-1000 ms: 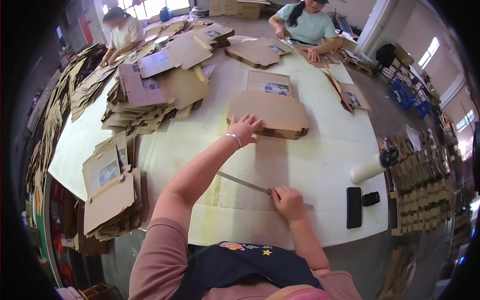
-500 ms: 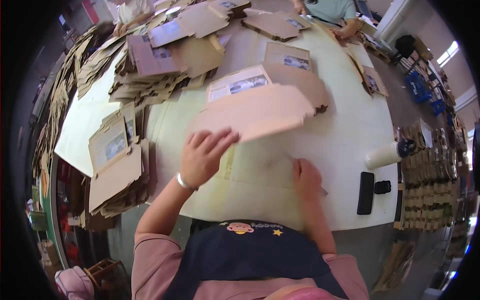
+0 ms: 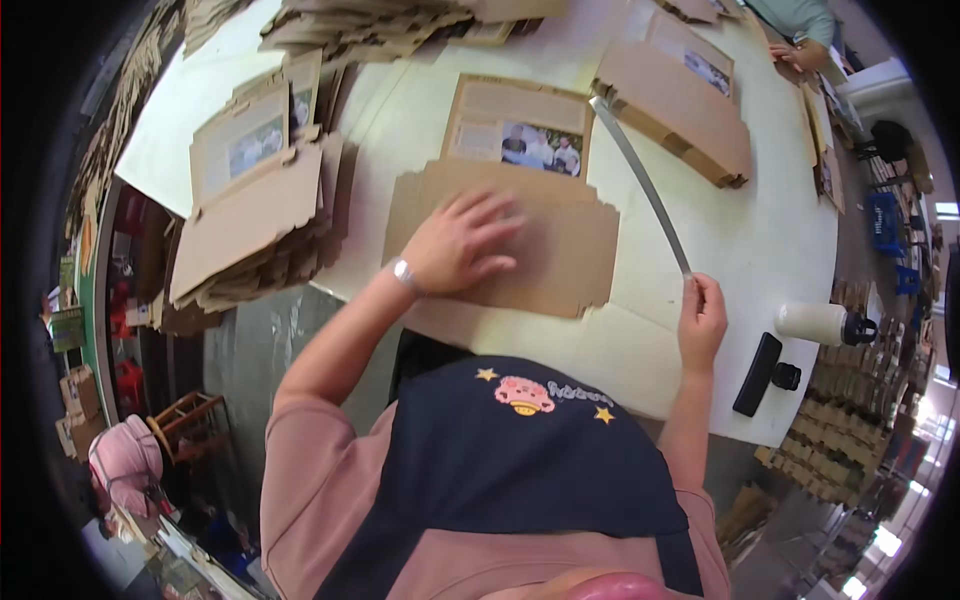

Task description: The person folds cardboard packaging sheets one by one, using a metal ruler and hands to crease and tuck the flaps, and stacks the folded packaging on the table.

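Observation:
A flat cardboard sheet [image 3: 560,245] with a printed photo panel at its far end lies on the white table before me. My left hand [image 3: 465,243] rests on its brown part with the fingers spread, slightly blurred. To the right, my right hand [image 3: 703,310] is closed round the near end of a long thin metal strip [image 3: 645,180], which slants up and left past the sheet's right edge. Beyond the strip sits a stack of cardboard sheets [image 3: 680,105]. Another pile of printed cardboard [image 3: 250,225] stands left of my left hand.
A white bottle [image 3: 810,323], a black phone [image 3: 758,375] and a small black object [image 3: 787,376] are near the right table edge. More cardboard piles [image 3: 370,25] lie at the far side. At the upper right, a co-worker's hand [image 3: 800,55] touches cardboard.
One cardboard sheet has come from the stack and now lies flat in front of me. My left hand has moved onto it. My right hand has moved right and raised the strip. The view has shifted downward.

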Tool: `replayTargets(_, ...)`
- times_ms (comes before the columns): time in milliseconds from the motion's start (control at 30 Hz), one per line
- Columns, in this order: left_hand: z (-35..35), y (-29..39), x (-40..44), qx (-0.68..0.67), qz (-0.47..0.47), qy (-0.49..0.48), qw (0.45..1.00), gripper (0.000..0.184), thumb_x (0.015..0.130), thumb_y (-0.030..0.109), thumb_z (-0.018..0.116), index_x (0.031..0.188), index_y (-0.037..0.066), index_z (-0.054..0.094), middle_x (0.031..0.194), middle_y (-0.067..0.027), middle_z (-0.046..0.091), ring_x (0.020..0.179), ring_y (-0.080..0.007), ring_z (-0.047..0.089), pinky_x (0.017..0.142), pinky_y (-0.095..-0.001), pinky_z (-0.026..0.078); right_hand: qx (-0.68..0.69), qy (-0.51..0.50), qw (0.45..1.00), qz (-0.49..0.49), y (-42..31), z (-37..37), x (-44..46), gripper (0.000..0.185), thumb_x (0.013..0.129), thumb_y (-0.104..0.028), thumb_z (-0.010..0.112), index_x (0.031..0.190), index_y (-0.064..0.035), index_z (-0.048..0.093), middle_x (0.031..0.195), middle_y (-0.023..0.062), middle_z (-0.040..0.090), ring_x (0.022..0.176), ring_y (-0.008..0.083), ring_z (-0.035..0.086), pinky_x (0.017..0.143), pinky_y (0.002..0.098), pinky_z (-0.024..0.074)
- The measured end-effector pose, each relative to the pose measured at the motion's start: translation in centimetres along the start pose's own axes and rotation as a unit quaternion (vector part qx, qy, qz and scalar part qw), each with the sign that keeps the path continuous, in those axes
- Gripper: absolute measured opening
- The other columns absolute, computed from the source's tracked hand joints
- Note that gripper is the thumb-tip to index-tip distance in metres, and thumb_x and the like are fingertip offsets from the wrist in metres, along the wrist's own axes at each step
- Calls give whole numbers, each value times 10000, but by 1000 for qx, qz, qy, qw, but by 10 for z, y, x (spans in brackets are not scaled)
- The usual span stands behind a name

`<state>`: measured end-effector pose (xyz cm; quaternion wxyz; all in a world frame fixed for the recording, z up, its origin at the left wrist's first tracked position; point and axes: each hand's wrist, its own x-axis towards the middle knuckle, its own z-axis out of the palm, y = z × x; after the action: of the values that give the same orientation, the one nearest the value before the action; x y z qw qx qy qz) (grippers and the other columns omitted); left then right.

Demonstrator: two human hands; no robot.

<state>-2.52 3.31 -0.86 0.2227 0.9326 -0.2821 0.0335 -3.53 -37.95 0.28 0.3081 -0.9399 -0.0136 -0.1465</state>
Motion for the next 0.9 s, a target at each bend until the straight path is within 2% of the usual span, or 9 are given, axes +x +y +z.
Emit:
replayTargets(67, 20, -9, 17, 73, -9, -13, 997, 685, 941, 623, 622, 1548, 332, 499, 1692, -120, 312, 1579, -391, 208, 1257, -605, 155, 8, -39, 998, -41, -1, -26, -4, 168, 1020, -196, 685, 1062, -33, 686, 906, 107, 699, 791, 186, 652, 729, 298, 516)
replayTargets(100, 27, -10, 23, 112, -16, -28, 993, 694, 942, 676, 575, 1556, 366, 484, 1693, -105, 316, 1578, -384, 218, 1260, -609, 138, 1, -48, 998, -35, 0, -42, -6, 168, 1020, -196, 685, 1062, -33, 686, 906, 107, 699, 791, 186, 652, 729, 298, 516)
replayTargets(167, 29, -11, 29, 122, -14, -24, 992, 698, 941, 709, 545, 1552, 376, 491, 1688, -90, 331, 1576, -375, 230, 1260, -606, 135, -33, -129, 991, -18, 10, -76, -8, 182, 979, -195, 732, 1010, -19, 698, 872, 99, 690, 774, 189, 652, 726, 306, 516)
replayTargets(267, 31, -11, 29, 111, -16, -11, 994, 675, 938, 720, 539, 1529, 396, 516, 1673, -71, 366, 1567, -360, 259, 1256, -605, 148, -138, -168, 976, -21, 29, -120, -12, 214, 908, -221, 799, 901, -22, 720, 814, 101, 690, 698, 227, 641, 664, 336, 509)
replayTargets(400, 31, -12, 29, 112, -18, -1, 994, 662, 927, 728, 548, 1505, 407, 544, 1663, -56, 388, 1562, -348, 277, 1250, -609, 164, -152, -222, 963, 23, 40, -143, -8, 254, 865, -252, 836, 864, -18, 737, 790, 91, 696, 691, 226, 650, 658, 325, 506)
replayTargets(633, 33, -12, 29, 105, -20, 8, 994, 657, 911, 714, 587, 1489, 404, 560, 1652, -42, 405, 1556, -339, 290, 1250, -609, 173, -88, -292, 952, 11, 42, -94, -3, 201, 878, -203, 827, 888, -23, 737, 790, 69, 694, 694, 174, 638, 658, 310, 498)
replayTargets(700, 32, -11, 29, 101, -25, 10, 994, 657, 908, 712, 594, 1485, 399, 565, 1650, -41, 408, 1554, -338, 293, 1249, -612, 176, 6, -273, 962, 0, 42, -73, -4, 170, 882, -183, 826, 903, -35, 745, 774, 49, 693, 691, 138, 629, 644, 309, 492)
replayTargets(833, 32, -10, 29, 94, -31, 11, 995, 656, 900, 716, 600, 1474, 400, 574, 1644, -39, 416, 1550, -337, 299, 1248, -622, 185, -6, -311, 949, 54, 14, -46, -3, 208, 885, -195, 831, 960, -54, 698, 681, -9, 619, 639, 89, 530, 612, 263, 439)
replayTargets(900, 33, -11, 29, 95, -33, 14, 995, 655, 900, 718, 598, 1472, 400, 575, 1641, -38, 420, 1549, -338, 301, 1247, -624, 187, 16, -299, 954, 29, -3, -29, -5, 229, 878, -204, 839, 970, -75, 674, 638, -30, 547, 609, 80, 467, 592, 248, 401)
